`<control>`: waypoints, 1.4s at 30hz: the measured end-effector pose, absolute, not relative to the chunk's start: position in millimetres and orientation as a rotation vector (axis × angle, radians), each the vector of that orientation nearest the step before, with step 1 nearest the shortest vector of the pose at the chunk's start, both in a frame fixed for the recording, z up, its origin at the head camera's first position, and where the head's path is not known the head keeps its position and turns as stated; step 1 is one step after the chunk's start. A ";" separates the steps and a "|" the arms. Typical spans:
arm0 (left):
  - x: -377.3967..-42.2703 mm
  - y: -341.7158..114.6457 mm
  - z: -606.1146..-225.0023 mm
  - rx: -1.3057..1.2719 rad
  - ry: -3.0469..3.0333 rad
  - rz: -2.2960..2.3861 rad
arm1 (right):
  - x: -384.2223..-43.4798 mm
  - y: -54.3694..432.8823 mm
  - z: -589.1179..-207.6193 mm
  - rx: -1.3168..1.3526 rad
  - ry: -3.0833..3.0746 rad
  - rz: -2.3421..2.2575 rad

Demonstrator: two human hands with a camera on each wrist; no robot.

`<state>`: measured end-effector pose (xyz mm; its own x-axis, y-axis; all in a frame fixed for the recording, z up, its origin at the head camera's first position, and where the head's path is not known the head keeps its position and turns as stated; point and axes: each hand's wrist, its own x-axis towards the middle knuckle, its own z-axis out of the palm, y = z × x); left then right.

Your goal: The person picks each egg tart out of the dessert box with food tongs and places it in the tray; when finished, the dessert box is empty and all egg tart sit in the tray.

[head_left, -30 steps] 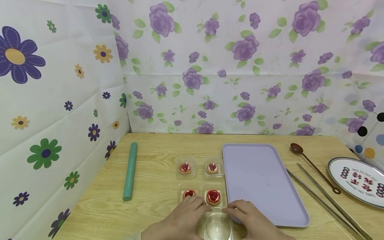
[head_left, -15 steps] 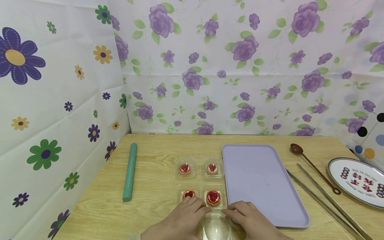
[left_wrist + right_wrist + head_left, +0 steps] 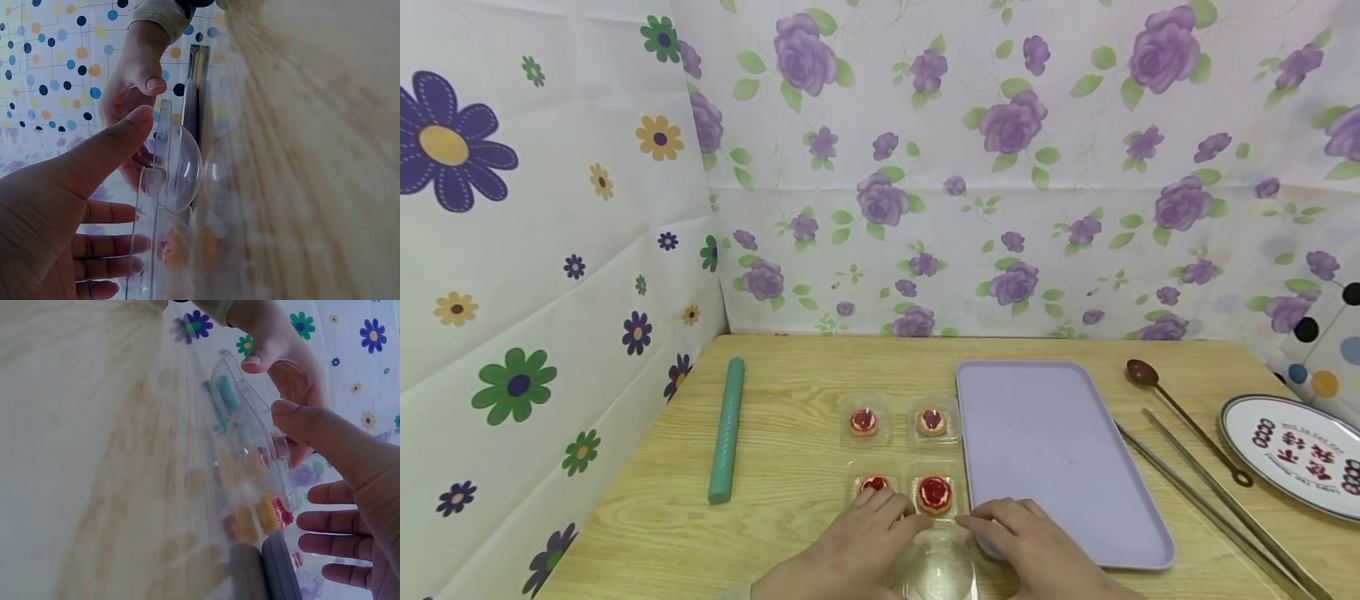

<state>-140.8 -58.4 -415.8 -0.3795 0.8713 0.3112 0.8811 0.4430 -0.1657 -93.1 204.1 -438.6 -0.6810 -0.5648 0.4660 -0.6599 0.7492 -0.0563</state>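
Observation:
A clear plastic box (image 3: 938,567) with a rounded middle stands at the near edge between both hands, and I see nothing inside it. On its left side is the left hand (image 3: 842,550), its fingers near the far rim and its thumb by the near rim. Mirroring this on the other side is the right hand (image 3: 1037,550). In the left wrist view the left fingers are nearly straight, beside the box (image 3: 184,169). The right thumb lies close to the box's rim (image 3: 275,434); contact is hard to tell. Beyond sit several boxed tarts, including one red tart (image 3: 935,494).
A lavender tray (image 3: 1060,458) lies right of the boxes, under part of the right hand. Farther right are metal tongs (image 3: 1217,500), a brown spoon (image 3: 1187,417) and a printed plate (image 3: 1300,454). A teal rod (image 3: 726,429) lies at left on the wooden table (image 3: 790,433).
Both hands stay almost in place. The clear box between them looks slightly shifted, and reflections on its rounded part differ. The other boxes, tray and utensils have not moved.

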 end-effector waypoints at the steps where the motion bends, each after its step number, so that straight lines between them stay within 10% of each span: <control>1: -140.8 -58.6 -414.8 -1.491 -2.346 -0.048 | -93.0 204.3 -436.9 0.934 -2.525 0.302; 42: -234.0 -106.7 -397.3 -1.017 -2.539 -1.115 | -152.8 192.6 -339.7 1.023 -2.715 0.364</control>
